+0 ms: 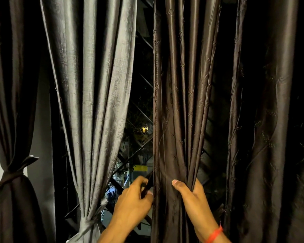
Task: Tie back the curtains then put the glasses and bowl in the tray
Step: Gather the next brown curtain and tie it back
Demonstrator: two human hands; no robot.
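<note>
Head view: right hand (193, 195) fingers clamped on gathered brown curtain (175, 120); left hand (133, 199) pinches dark tie strip (147, 183) at its edge. Two left curtains already tied. Next: loop strip around bunch. Glasses, bowl, tray unseen.

Silvery-grey curtain (95, 85), dark brown leaf-embroidered curtain (179, 102), red-orange wrist thread (214, 234).

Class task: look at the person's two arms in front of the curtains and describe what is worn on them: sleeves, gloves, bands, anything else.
Both forearms are bare: no sleeves or gloves show. The right wrist carries a thin red-orange thread band with a loose end. The left hand and wrist wear nothing visible.
</note>
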